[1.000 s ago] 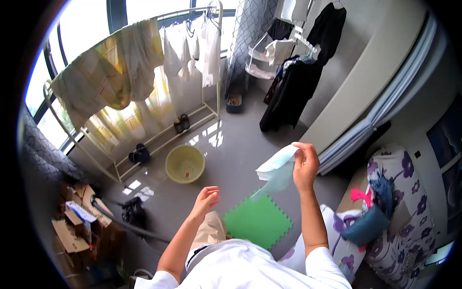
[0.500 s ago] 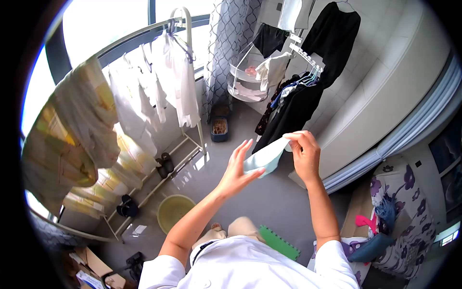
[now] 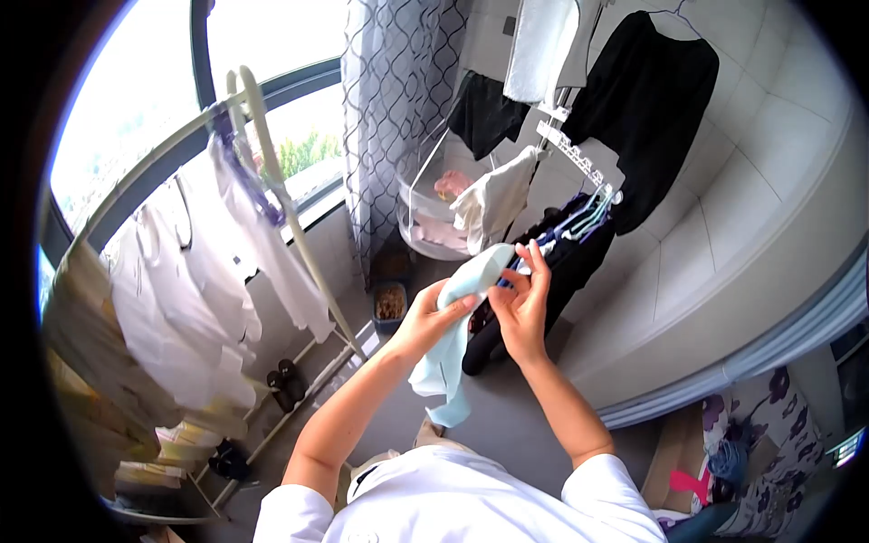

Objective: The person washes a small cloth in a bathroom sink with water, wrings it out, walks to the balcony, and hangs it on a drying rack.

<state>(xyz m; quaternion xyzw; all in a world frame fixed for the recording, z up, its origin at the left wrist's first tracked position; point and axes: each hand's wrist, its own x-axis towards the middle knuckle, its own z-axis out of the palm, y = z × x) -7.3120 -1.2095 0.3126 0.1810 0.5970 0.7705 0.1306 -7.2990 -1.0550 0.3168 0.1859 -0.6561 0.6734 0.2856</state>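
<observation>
A thin pale mint cloth (image 3: 444, 357), long and soft like a sock, hangs in front of my chest; its exact kind is unclear. My left hand (image 3: 425, 321) is closed around its upper part, thumb pressed on top, and the lower end droops in loose folds. Beside the cloth's upper end, my right hand (image 3: 523, 308) has its fingers raised and apart, with thumb and fingertips close to the edge. Whether those fingertips touch it is hard to see. Past my hands, dark clothes (image 3: 566, 271) hang on several hangers.
White garments (image 3: 181, 299) hang from a rack (image 3: 308, 253) by the window. A tiered mesh basket (image 3: 434, 240) holds pink items near the patterned curtain (image 3: 385, 118). Below sit a litter-like tray (image 3: 390, 303) and dark shoes (image 3: 286, 385). A black top (image 3: 643, 118) hangs at right.
My view has moved closer to the racks. The cloth, earlier stretched between both hands, now droops from my left hand. My right fingers have spread from their pinch on its end.
</observation>
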